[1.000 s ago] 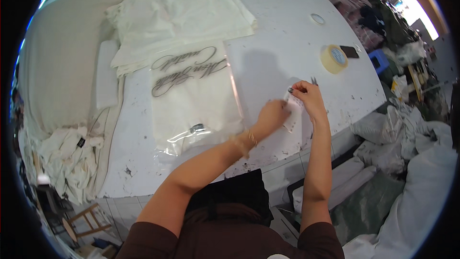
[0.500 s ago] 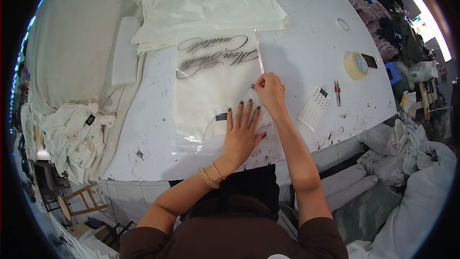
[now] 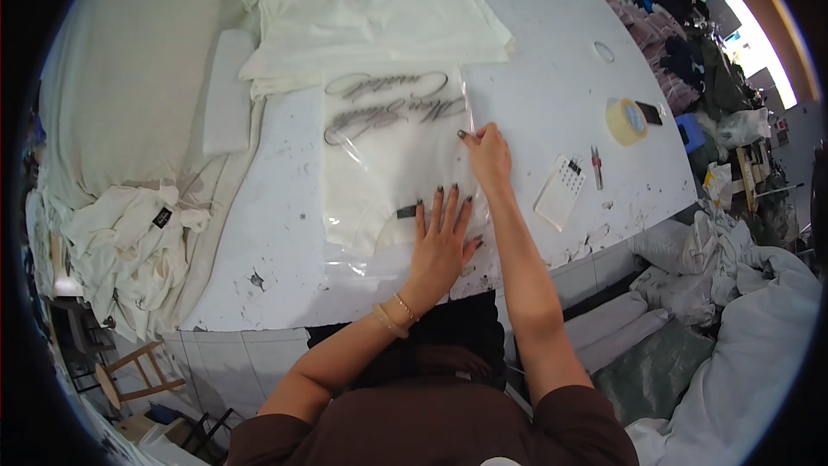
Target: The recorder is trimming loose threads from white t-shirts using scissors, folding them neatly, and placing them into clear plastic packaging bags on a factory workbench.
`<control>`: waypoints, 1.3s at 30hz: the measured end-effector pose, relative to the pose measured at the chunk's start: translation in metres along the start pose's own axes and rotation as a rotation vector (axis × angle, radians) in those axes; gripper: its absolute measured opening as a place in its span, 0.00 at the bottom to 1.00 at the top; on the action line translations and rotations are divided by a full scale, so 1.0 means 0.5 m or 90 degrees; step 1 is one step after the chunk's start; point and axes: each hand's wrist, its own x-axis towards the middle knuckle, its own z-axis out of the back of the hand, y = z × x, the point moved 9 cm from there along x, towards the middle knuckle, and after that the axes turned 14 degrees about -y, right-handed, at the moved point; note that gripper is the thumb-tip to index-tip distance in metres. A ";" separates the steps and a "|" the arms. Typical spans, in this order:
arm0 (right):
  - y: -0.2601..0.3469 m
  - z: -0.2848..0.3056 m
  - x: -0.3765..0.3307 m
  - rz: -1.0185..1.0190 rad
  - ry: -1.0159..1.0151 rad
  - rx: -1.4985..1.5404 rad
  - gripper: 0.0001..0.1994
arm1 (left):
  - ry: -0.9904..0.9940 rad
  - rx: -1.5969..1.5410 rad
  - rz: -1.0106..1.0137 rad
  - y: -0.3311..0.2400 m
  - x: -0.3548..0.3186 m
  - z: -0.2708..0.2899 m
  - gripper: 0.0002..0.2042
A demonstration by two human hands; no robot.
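Observation:
A folded white garment sealed in a clear plastic bag [image 3: 379,155] with dark cursive lettering lies on the white table [image 3: 535,95]. My left hand [image 3: 442,242] presses flat, fingers spread, on the bag's near end beside a small black tag. My right hand [image 3: 487,151] rests on the bag's right edge, fingers curled against the plastic, roughly halfway along it.
A stack of flat white shirts [image 3: 371,9] lies beyond the bag. A sticker sheet [image 3: 561,192], a pen [image 3: 596,166] and a tape roll [image 3: 626,120] sit to the right. Crumpled white garments [image 3: 129,246] pile up at the left edge. A wooden stool [image 3: 129,375] stands below.
My hands left the sticker sheet at the right and came onto the bag. The left hand now presses its near end; the right has slid nearer along the right edge.

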 end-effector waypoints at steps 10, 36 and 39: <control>0.189 -0.005 -0.138 -0.276 0.437 0.778 0.13 | -0.137 -0.258 0.035 0.011 -0.147 0.200 0.26; -0.400 0.326 0.178 -0.107 0.053 0.185 0.12 | -0.031 -0.400 0.043 -0.095 0.056 0.029 0.15; -0.382 0.290 0.166 0.033 0.073 0.132 0.12 | -0.001 -0.396 0.052 -0.117 0.103 -0.028 0.14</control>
